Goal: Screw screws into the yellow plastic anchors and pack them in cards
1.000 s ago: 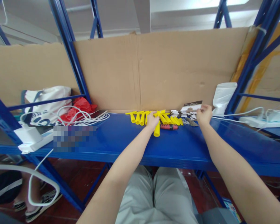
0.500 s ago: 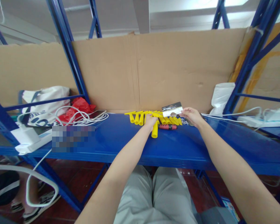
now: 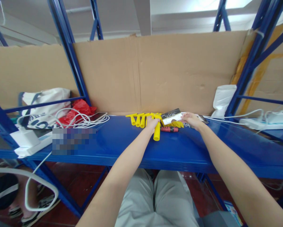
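My left hand (image 3: 152,123) is closed round a yellow piece with a hollow tube (image 3: 156,134), whose open end points toward me. In my right hand (image 3: 190,119), a black-and-white printed card (image 3: 172,117) is pinched by its right edge. The card's left edge comes close to the held yellow piece; whether they touch I cannot tell. Several similar yellow pieces (image 3: 138,121) lie in a row behind and left of my left hand. Below the card rests a red-and-black tool handle (image 3: 169,129). More yellow parts (image 3: 177,124) are partly covered by the card.
A cardboard sheet (image 3: 179,69) backs the blue shelf (image 3: 127,145). To the left are coiled white cables (image 3: 84,118), a phone (image 3: 99,116), a red bag (image 3: 81,107) and a power strip (image 3: 34,146). A white pouch (image 3: 223,99) stands at the right. Another person's legs show lower left.
My right hand has lowered the card slightly and moved it left, tilting it and covering more of the yellow parts. My left hand still holds the yellow piece in about the same place.
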